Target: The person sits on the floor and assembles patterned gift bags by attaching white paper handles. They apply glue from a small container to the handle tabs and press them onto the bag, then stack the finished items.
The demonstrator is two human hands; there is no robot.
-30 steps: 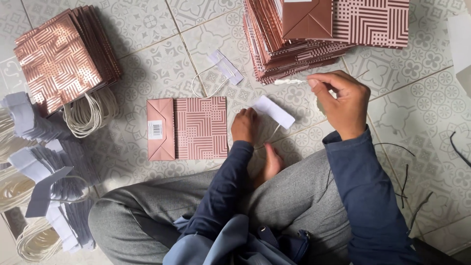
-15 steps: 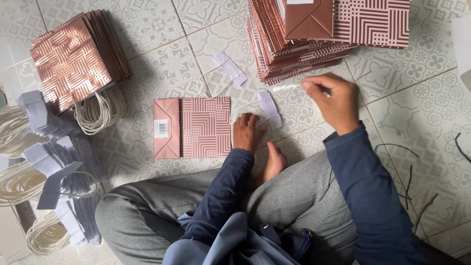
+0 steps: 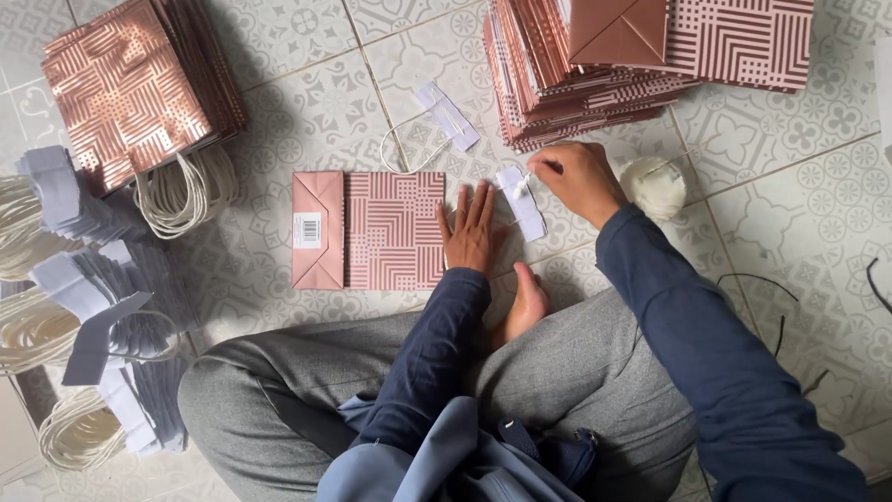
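Sitting cross-legged on the patterned tile floor point(image 3: 790, 195), the person works over 1 flat paper bag point(image 3: 370, 230), rose-coloured with a striped geometric print, lying directly in front of the knees. The left hand point(image 3: 472, 231) rests palm down on the floor at the bag's right edge, its fingers point(image 3: 477, 206) extended and slightly spread, the nearest ones touching the bag's edge; it grips nothing. The right hand point(image 3: 578, 179) is just beyond it, fingers pinched together on the knotted end of a thin white cord at the top of a small white paper strip point(image 3: 520, 200), which lies on the floor between the 2 hands.

A second white strip with a looped cord point(image 3: 446, 116) lies on the tiles above the bag, apart from both hands. Just right of the right wrist sits a ball of white cord point(image 3: 653, 183). A tall stack of the same flat bags point(image 3: 641, 65) fills the top right, and a smaller stack of finished bags with cord handles point(image 3: 139, 88) sits at top left. Along the left edge lie bundles of white strips with coiled cords point(image 3: 74, 316). A bare foot point(image 3: 525, 302) shows below the left hand.
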